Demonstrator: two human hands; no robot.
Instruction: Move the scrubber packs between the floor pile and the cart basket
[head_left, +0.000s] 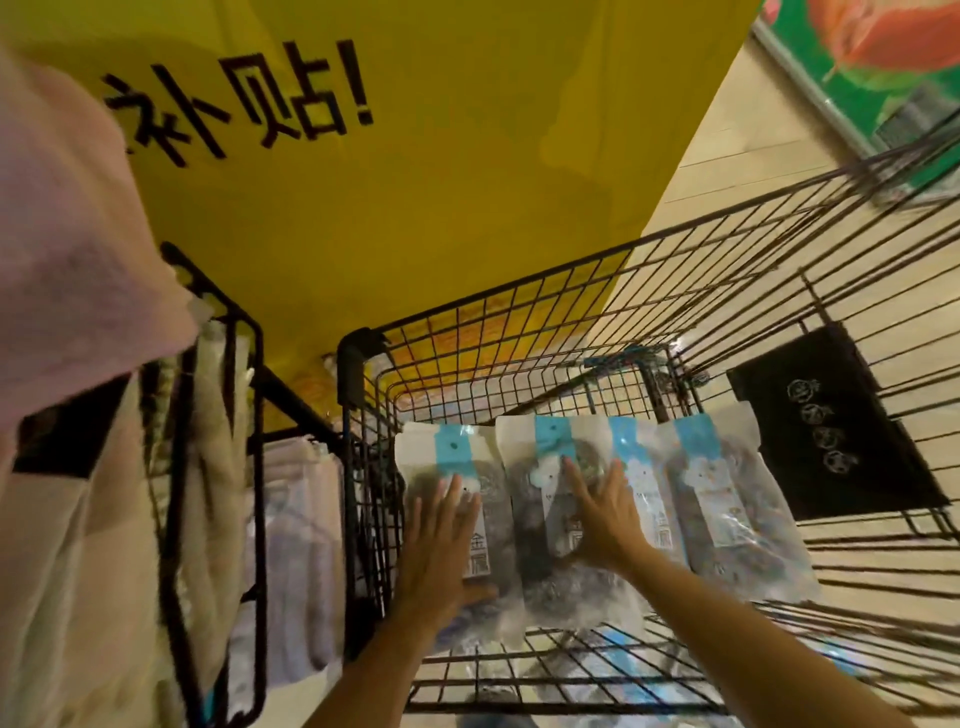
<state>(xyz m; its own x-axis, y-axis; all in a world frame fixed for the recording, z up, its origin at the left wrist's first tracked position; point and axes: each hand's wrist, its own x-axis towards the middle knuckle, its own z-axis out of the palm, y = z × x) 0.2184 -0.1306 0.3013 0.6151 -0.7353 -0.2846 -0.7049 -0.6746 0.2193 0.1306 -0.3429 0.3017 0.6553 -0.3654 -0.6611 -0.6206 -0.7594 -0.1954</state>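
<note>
Beige tiled flooring is showing through a black wire-mesh basket (597, 322), and a big yellow sign with black characters (363, 156) is hanging behind it. Three clear plastic packets with white-and-blue header cards and dark grey contents are lying side by side in the basket. Their long axes are running away from the person, with the header cards pointing toward the yellow sign.

The left hand (441, 551) is resting flat with straight, spread fingers on the leftmost packet (431, 457), whose header is lying just beyond the fingertips. The right hand (602, 514) is pressing flat, fingers straight and splayed, on the middle packet (530, 499). The third packet (737, 519) is lying just beside the right hand's little-finger side, untouched. Neither hand is gripping anything.

One black tag with pale printed marks (831, 426) is hanging on the basket's right wall, well apart from the fingers. Pale folded cloths (296, 545) are hanging in a neighbouring rack left of the left hand. Motion blur is smearing the packet print, and more packets under the mesh are hard to make out.
</note>
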